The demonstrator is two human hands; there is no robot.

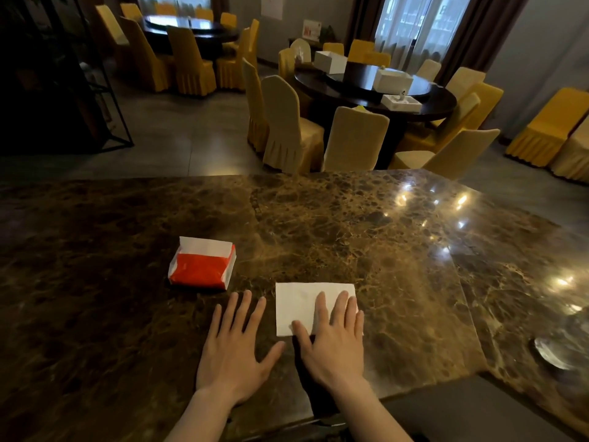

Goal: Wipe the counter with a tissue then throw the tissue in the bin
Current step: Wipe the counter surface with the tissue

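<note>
Now the right hand (pixel 334 339) is pressing its open, flat palm on the tissue (pixel 302 303) near the counter's (pixel 318 218) front edge, gripping nothing, while the left hand (pixel 234 349) is resting spread and empty; even sweeping pressure would be wiping best.

one tissue (pixel 306 306), one tissue pack (pixel 202 263), two hands, two round tables

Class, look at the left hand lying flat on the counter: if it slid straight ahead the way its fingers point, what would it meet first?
Probably the red tissue pack, just beyond the left hand; bare counter lies between.
</note>
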